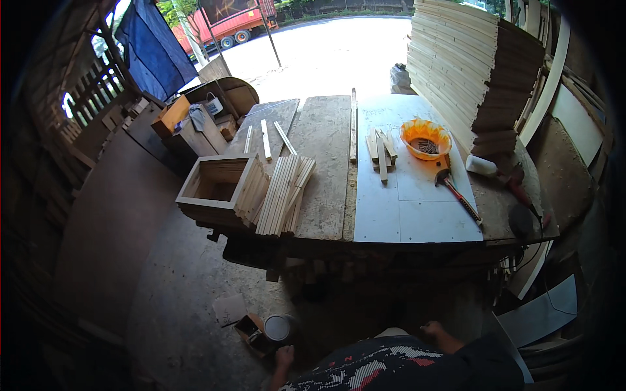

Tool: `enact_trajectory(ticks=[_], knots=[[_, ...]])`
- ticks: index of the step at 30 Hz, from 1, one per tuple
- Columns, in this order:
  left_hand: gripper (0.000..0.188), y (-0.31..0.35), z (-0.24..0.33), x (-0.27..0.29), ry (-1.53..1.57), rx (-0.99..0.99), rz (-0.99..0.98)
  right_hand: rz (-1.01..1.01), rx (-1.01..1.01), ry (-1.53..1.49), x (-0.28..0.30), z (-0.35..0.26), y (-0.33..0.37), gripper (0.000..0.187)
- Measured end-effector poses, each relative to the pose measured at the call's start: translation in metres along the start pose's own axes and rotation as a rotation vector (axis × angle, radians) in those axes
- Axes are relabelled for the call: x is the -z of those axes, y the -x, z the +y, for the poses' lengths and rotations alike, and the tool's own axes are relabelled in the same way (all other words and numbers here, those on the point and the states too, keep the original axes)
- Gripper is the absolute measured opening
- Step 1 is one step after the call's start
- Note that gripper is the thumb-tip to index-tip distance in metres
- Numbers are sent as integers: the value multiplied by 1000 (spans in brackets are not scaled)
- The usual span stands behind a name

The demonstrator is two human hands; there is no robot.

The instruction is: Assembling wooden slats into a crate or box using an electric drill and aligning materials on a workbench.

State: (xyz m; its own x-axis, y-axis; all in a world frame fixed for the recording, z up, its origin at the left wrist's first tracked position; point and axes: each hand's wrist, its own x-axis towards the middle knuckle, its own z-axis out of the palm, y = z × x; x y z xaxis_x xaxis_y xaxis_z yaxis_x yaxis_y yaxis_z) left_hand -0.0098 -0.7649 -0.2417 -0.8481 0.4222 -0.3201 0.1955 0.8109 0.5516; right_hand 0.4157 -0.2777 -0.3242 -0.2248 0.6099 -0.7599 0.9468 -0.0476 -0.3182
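My left hand (285,356) hangs low beside my body, its fingers curled in, with nothing visible in them. Near it on the floor stands a round tin (277,328). My right hand (432,330) is also low, in front of the shirt, loosely closed and apart from the workbench. On the bench's white sheet (417,218) lies a hammer (460,199) with a red and black handle. Behind it sits an orange bowl (425,139) with nails (425,146) inside. Several short wood pieces (383,156) are piled left of the bowl.
Stacked wooden frames (218,179) and a bundle of slats (282,195) occupy the bench's left part. A tall stack of wood panels (456,72) rises at the back right. A corded red power tool (515,186) lies near a white cylinder (480,164). Outside stands a red truck (228,23).
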Motion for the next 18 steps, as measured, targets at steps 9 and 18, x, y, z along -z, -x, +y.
enact_trajectory(ticks=[9, 18], knots=[[30, -100, 124, -36, -34, -268, -425, 163, -12, -362, 103, -69, -9, 77], [51, -177, 389, -75, -262, -538, -707, 220, -293, -932, 115, 31, 31, 73]])
